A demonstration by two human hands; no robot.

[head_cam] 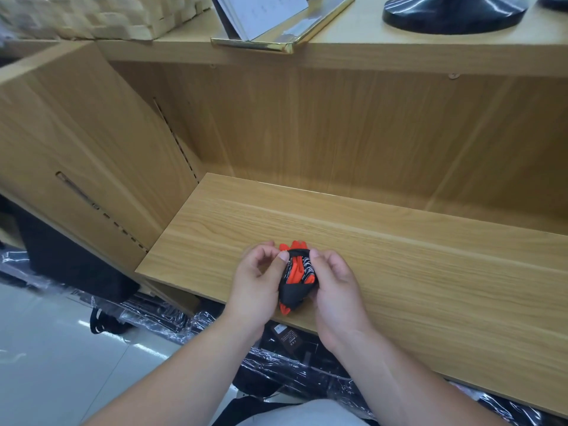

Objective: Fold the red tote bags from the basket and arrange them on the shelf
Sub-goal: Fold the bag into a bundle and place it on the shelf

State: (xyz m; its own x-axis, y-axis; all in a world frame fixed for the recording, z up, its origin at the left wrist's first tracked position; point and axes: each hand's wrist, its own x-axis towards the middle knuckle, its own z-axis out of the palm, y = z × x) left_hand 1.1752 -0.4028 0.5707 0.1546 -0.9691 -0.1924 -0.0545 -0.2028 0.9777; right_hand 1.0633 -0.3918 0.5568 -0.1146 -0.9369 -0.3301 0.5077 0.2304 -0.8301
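Curled fingers of left hand point(255, 282), right hand point(336, 285) grip bundled red tote bag point(295, 279) over shelf point(415, 256).

Counts:
- red-and-black folded fabric tote bag point(296, 278): 1
- bare hands: 2, left hand point(256, 281) and right hand point(335, 287)
- light wood-grain shelf board point(399, 256): 1
- pale woven basket point(76, 16): 1
- gold-edged display stand point(276, 41): 1
- glossy black round base point(455, 13): 1, plus second black base point(554, 0) (mostly cropped): 2 in all
- plastic-wrapped dark packs point(307, 373) below: number cannot be told

Gold-rimmed tray point(255, 44) w/ white booklet point(264, 10) at 12 o'clock, glossy blk round base point(455, 13) at 1, blk box point(70, 262) at 9, plastic-wrapped blk goods point(307, 373) at 6, lying on pale tile floor point(46, 348) at 8.
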